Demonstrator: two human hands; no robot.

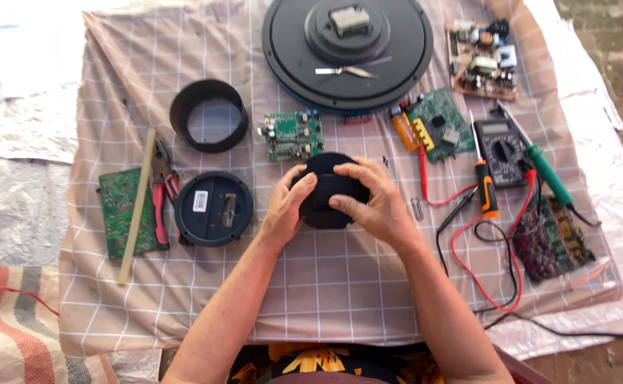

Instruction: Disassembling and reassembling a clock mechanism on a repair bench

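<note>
1. Both hands are covering much of the black round cover [328, 206]; its edges are hiding under fingers.
2. Left hand [287, 206] and right hand [368, 203] are gripping it above the checked cloth [326, 284], near a green circuit board [294, 134].

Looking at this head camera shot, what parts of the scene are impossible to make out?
- Round black part: head view, its middle and edges covered by the left hand and right hand.
- Large black disc: top cut off by the frame edge.
- Multimeter screen: too small to tell any reading.
- Label on the round black base: too small to tell.
- Black cable: runs out of the right edge.
</note>
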